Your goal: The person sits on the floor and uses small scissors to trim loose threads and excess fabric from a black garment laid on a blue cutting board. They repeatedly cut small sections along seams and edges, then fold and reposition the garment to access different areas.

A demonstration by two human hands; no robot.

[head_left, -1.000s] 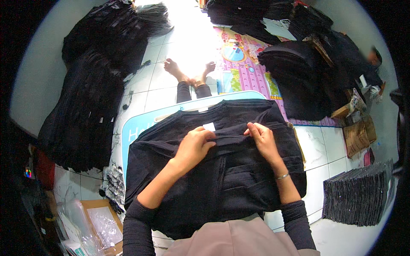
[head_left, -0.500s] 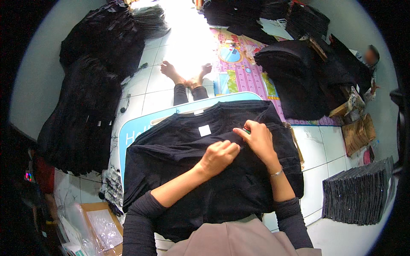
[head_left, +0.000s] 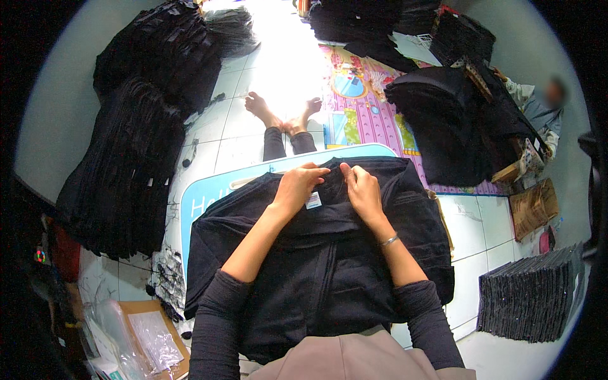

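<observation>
A soft black garment (head_left: 329,266) lay spread flat across a light blue board (head_left: 209,196) with rounded corners, right in front of the person, its matte cloth creased into shallow folds and a straight seam running down its middle. Both hands met at the garment's far edge, near the collar. The left hand (head_left: 299,187) had its fingers curled down and pinched into the cloth, and a small white paper tag (head_left: 313,201) showed just beside its heel. The right hand (head_left: 363,190) sat close by, fingertips bent and gripping the same rim of fabric, a thin metal bangle (head_left: 389,240) around the wrist. Dark ribbed sleeves covered both forearms from the elbow back. Beyond the board, two bare feet (head_left: 284,114) rested on glossy white floor tiles (head_left: 237,136). A tall, slumped heap of black clothes (head_left: 133,139) filled the left side, and another dark pile (head_left: 443,120) stood at the far right beside a bright patterned mat (head_left: 361,95). At the near right sat a neat, square stack of grey folded pieces (head_left: 529,297) with crisp layered edges, and crinkled clear plastic bags (head_left: 149,335) lay at the near left.
</observation>
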